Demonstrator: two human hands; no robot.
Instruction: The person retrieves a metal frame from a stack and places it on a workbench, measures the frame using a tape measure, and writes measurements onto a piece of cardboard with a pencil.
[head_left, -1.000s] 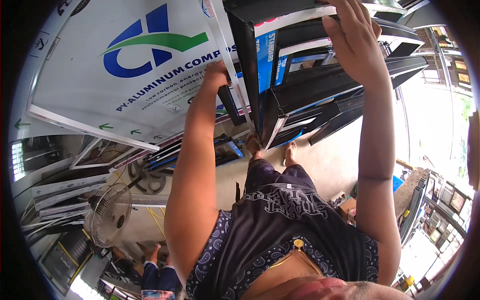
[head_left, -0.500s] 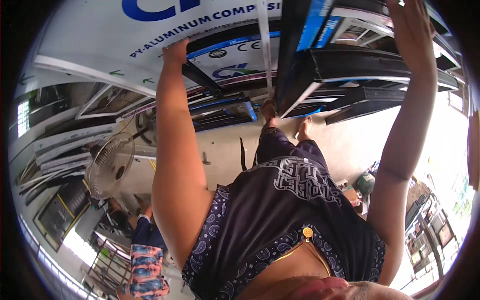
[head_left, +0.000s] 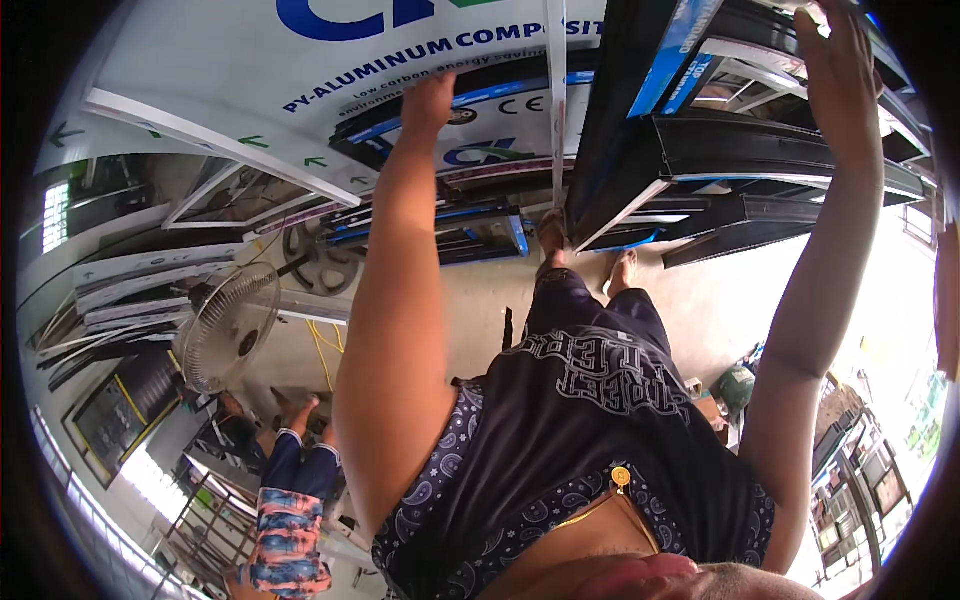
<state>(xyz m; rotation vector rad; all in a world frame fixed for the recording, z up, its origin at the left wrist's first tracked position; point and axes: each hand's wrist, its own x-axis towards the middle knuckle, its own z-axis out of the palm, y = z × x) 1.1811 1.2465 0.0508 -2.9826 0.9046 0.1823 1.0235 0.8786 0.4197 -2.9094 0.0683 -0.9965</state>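
Both my arms reach out to a stack of long dark metal profiles [head_left: 740, 160], some wrapped in blue-printed film. My left hand [head_left: 430, 95] curls its fingers over the edge of a dark profile with blue film [head_left: 400, 125], next to a thin pale strip [head_left: 556, 100]. At the upper right, my right hand [head_left: 840, 60] lies on the top of the dark profile stack with the fingers hooked over its upper edge. Below the stack I see my dark patterned shirt and my bare feet [head_left: 552, 232] on the concrete floor.
A large white film-wrapped panel [head_left: 200, 70] leans at the upper left. A standing fan [head_left: 230, 325] and more pale frames [head_left: 120, 290] are at the left. Another person in patterned shorts [head_left: 290, 520] sits at the lower left. A green object [head_left: 738, 385] lies on the floor at the right.
Both hands have slid outward along the profiles and my arms are stretched further. The view has shifted, so the fan and the seated person now show at the left.
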